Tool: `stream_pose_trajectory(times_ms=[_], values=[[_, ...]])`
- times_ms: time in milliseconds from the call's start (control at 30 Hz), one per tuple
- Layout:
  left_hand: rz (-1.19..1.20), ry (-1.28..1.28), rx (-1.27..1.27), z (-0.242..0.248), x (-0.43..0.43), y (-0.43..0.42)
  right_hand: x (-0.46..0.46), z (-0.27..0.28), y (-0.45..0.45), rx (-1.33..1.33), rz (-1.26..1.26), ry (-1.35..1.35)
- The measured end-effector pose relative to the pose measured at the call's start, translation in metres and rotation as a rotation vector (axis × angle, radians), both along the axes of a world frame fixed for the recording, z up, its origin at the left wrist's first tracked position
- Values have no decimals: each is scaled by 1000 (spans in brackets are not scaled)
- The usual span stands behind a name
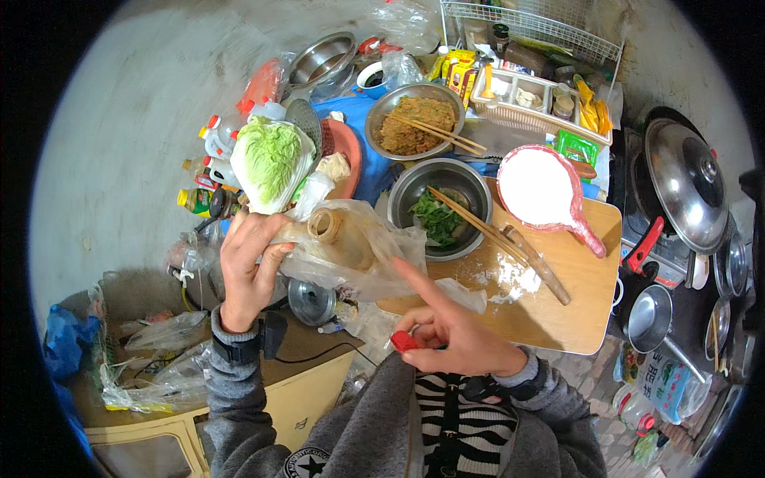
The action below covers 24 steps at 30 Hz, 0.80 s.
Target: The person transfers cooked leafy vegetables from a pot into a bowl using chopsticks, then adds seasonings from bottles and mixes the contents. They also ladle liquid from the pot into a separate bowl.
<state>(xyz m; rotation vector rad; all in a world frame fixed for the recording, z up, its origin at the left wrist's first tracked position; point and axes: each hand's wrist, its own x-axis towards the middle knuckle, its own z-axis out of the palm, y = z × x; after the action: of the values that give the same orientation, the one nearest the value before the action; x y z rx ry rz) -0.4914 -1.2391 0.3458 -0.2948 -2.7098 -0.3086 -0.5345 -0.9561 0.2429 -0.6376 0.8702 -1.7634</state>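
My left hand (254,257) grips a clear plastic bag (382,230) wrapped about an uncapped, cloudy plastic bottle (346,239), whose round mouth faces up. A small red cap (404,341) is held between the thumb and curled fingers of my right hand (448,334); its index finger points at the bag's edge. Just beyond the bag stands a steel bowl (397,185) with chopped greens (436,218) and chopsticks (478,226) across its rim. A short wooden rolling pin (538,266) lies beside white flour (517,281) on a wooden board (580,322).
Farther back are a steel bowl of brown filling (418,122), a red-rimmed ladle-shaped container of white powder (535,185) and a seasoning box (508,113). A napa cabbage (269,158) stands at the left, near several bottles. A lidded wok (687,185) and a saucepan (650,316) are at the right.
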Motion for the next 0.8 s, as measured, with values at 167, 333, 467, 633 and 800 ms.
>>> stream_pose_trajectory(times_ms=[167, 333, 467, 633, 800], values=[[108, 70, 42, -7, 27, 2, -7, -4, 43, -3, -32, -150], [145, 85, 48, -15, 49, 9, 1, -34, 112, 235, -444, -45], [200, 27, 111, -26, 61, 16, 23, -71, 160, 667, -791, 12], [193, 6, 114, -42, 72, 27, 17, -111, 183, 1162, -1125, 633], [227, -43, 129, -56, 83, 41, -20, -134, 181, 1342, -1068, 1072]])
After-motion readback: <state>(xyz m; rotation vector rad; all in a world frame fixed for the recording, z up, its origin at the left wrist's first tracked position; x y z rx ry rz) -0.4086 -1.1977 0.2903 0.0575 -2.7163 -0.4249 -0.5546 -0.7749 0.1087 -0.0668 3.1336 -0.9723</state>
